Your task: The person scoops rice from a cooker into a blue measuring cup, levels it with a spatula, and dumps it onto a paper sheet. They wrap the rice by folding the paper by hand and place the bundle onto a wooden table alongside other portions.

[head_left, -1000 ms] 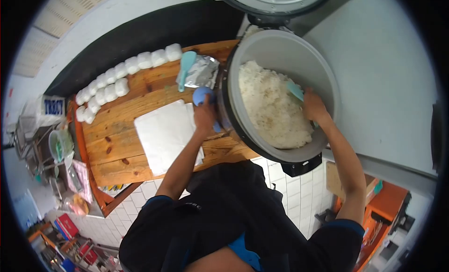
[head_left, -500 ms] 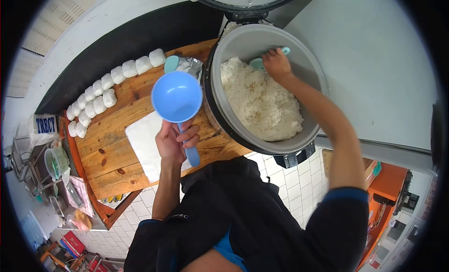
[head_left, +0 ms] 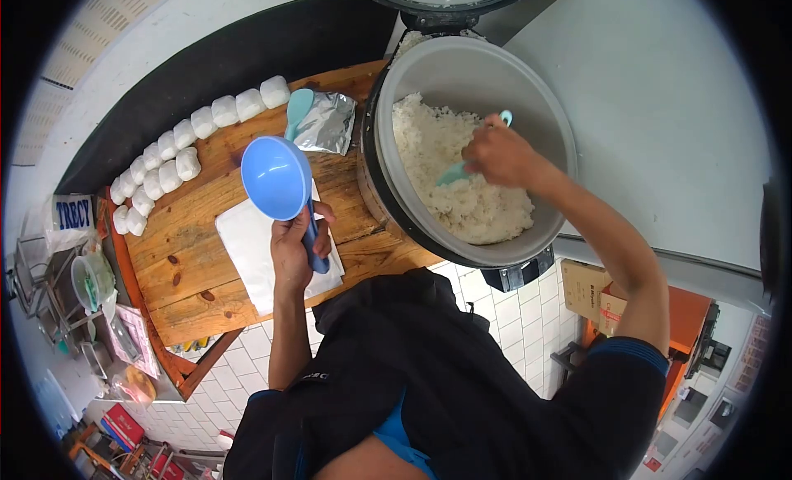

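Note:
My left hand (head_left: 292,247) grips the handle of a blue plastic scoop (head_left: 277,177), its empty bowl raised above the wooden board (head_left: 194,224). My right hand (head_left: 498,154) holds a teal rice paddle (head_left: 459,170) with its blade pushed into the cooked white rice (head_left: 450,170). The rice fills the lower part of a large grey rice cooker pot (head_left: 528,84), whose lid stands open at the top.
Two rows of white wrapped rice parcels (head_left: 177,150) line the board's far edge. A stack of white sheets (head_left: 256,249) lies under the scoop. A foil pouch (head_left: 327,123) and a second teal paddle (head_left: 299,108) rest beside the cooker. Cluttered shelves stand lower left.
My left hand lifted the blue scoop from beside the cooker up over the board. My right hand moved the paddle from the pot's far side into the middle of the rice.

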Available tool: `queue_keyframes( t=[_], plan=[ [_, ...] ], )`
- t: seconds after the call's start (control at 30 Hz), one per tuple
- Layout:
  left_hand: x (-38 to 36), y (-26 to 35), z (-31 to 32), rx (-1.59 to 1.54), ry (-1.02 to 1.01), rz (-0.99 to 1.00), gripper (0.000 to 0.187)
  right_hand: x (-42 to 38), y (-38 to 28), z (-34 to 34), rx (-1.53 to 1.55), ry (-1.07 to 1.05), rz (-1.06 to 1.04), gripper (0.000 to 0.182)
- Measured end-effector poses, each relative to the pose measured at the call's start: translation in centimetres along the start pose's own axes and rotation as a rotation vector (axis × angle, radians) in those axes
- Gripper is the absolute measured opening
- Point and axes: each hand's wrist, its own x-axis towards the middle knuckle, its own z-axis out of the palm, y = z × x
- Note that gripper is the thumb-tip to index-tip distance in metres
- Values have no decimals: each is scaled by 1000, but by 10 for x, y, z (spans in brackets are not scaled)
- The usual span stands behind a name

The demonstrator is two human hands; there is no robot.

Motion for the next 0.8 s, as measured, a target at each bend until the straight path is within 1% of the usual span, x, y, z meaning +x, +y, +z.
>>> queue_keyframes(
  t=[0.07,0.1,0.17,0.2,0.27,0.3,0.4,0.47,0.5,0.53,0.57,0.6,0.63,0.67,0.7,0.73,0.77,0.8],
  plan=[
    [-4,6,-1,14,28,11,26,24,26,-11,-185,-162,287,11],
    [-5,6,-6,9,19,1,27,36,39,8,-170,-164,279,11],
    [-8,6,-14,20,-1,-6,26,47,61,60,-46,34,281,13],
    [-10,5,-15,28,-11,-9,26,41,59,65,-42,39,291,13],
    [-12,4,-15,47,27,-19,26,31,52,60,185,36,237,16],
    [-12,6,-15,43,30,-16,26,21,48,57,181,35,232,16],
    [-18,2,-19,31,80,-42,25,-12,11,20,256,-2,194,16],
    [-14,0,-21,84,40,-79,25,-29,-6,11,311,-32,161,15],
    [-14,0,-17,94,44,-60,26,-35,-10,4,317,-37,170,15],
    [-15,3,-10,94,40,-68,26,-38,-13,-2,338,-94,197,17],
    [-17,10,-2,182,24,-51,27,-41,-16,-4,360,-151,225,19],
    [-17,12,2,271,5,-28,28,-44,-18,-2,363,-150,232,19],
    [-16,19,1,311,-69,-50,27,-47,-20,2,403,-122,267,19],
    [-16,22,6,311,-73,-49,27,-49,-20,5,440,-93,299,21],
    [-18,28,12,421,-58,34,28,-49,-18,6,436,-91,298,21],
    [-18,36,20,532,-42,120,29,-48,-16,6,468,-152,296,24],
    [-17,42,23,579,-54,137,29,-47,-13,5,497,-215,291,28],
    [-16,50,28,574,-51,148,29,-47,-10,3,486,-212,288,28]
  ],
)
